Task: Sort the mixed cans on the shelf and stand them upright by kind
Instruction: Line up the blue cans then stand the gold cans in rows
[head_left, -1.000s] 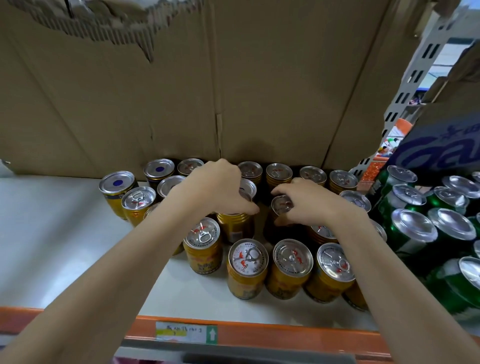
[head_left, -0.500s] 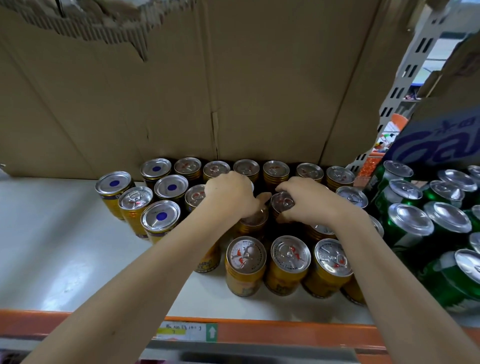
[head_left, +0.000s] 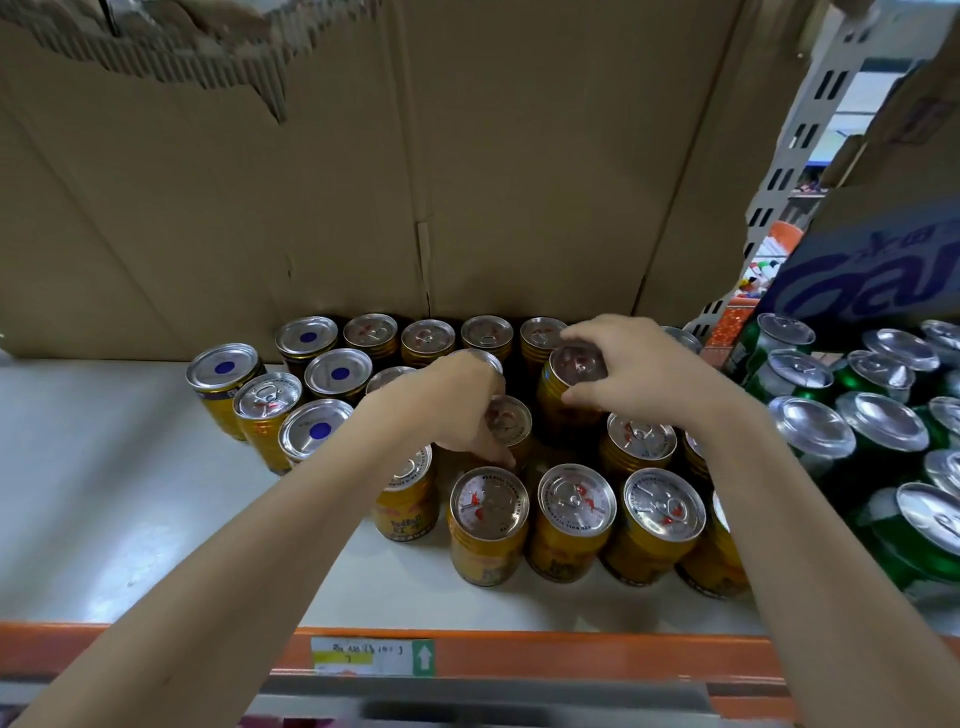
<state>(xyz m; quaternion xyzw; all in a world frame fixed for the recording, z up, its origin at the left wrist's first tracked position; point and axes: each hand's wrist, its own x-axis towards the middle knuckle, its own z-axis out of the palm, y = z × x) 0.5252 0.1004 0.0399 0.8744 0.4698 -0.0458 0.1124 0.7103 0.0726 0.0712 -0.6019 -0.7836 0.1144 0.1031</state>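
- Two hands work among gold cans on the shelf (head_left: 130, 467).
- Right hand (head_left: 631, 371) pinches a raised gold can (head_left: 569, 387) by its rim.
- Left hand (head_left: 457, 405) curls round another gold can (head_left: 511, 423).

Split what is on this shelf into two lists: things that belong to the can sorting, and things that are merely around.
Part of the job:
- gold cans
- blue-dot cans
- green cans
- gold can held at its top by the right hand
- left hand among the gold cans
- shelf

Merely around:
- cardboard sheet
- blue printed box
- shelf label
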